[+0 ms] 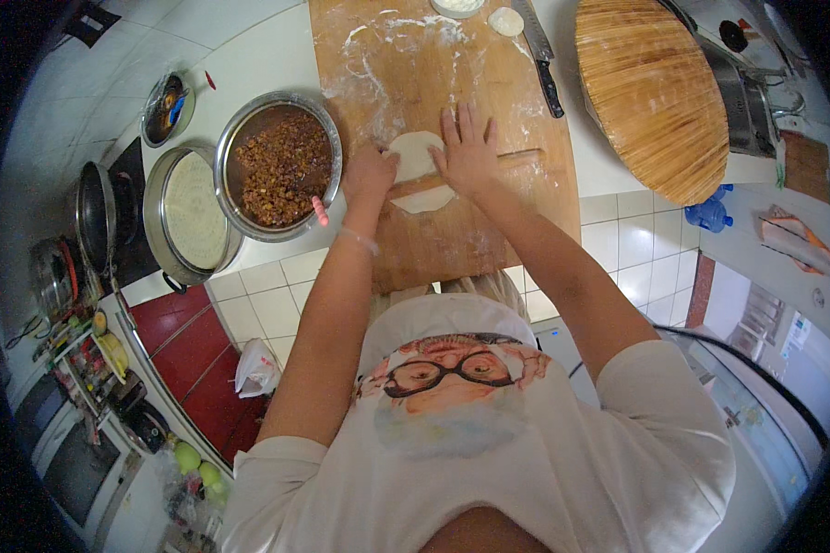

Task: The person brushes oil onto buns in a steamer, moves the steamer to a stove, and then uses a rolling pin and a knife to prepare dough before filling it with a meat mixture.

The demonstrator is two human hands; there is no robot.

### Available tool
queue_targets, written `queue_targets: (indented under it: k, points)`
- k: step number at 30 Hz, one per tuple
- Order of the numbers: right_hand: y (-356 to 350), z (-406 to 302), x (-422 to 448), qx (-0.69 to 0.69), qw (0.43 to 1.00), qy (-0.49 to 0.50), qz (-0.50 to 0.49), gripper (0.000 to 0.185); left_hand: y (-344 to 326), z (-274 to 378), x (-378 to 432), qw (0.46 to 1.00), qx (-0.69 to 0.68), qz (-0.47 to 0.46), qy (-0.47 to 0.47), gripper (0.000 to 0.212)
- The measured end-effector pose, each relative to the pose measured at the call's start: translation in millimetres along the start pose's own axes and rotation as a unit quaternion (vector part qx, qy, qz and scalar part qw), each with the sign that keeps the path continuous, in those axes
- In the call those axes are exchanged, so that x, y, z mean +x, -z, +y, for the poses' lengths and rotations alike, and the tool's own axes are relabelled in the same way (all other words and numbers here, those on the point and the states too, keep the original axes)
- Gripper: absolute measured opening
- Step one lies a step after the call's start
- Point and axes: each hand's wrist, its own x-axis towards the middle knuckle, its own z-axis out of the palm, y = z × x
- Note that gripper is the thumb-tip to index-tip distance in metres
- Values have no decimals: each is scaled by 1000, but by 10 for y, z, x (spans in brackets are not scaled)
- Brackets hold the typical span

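A flat round of dough (415, 155) lies on a floured wooden board (443, 242), its near edge showing below a thin wooden rolling pin (418, 185). My left hand (372, 171) is at the dough's left edge, thumb on it and fingers curled, pinching the rim. Flat over the rolling pin rests my right hand (469, 157), palm down with fingers spread, the thumb close to the dough's right side. The pin's right end sticks out beyond that hand.
Left of the board stand a steel bowl (223, 166) of brown chopped filling with a pink handle in it, and a lined steamer pot (153, 228). Toward the far edge are a dough ball (505, 21), a flour bowl (458, 7) and a knife (545, 69). A round woven tray (653, 97) is at right.
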Motion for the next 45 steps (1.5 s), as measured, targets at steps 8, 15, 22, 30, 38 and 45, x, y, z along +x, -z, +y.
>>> queue_targets:
  k: [8, 15, 22, 30, 38, 45]
  points:
    - [155, -70, -1486, 42, 992, 25, -115, 77, -255, -561, -487, 997, -73, -36, 9, 27]
    - [-28, -116, -172, -1, 999, -21, 45, 75, -66, 65, -472, 973, 6, 90, -212, 50]
    - [104, 214, -1554, 95, 984, 140, -64, 67, -486, 332, -331, 920, 124, 79, -364, 69]
    - [9, 483, -1537, 115, 981, 153, -29, 46, -446, 321, -628, 921, 167, 40, -349, 69]
    - [-9, 480, -1568, 103, 986, 126, -25, 38, -476, 638, 48, 918, 208, 141, -308, 63]
    - [49, 443, -1519, 150, 980, 107, -74, 47, -505, 2309, 1348, 861, 95, 166, -472, 55]
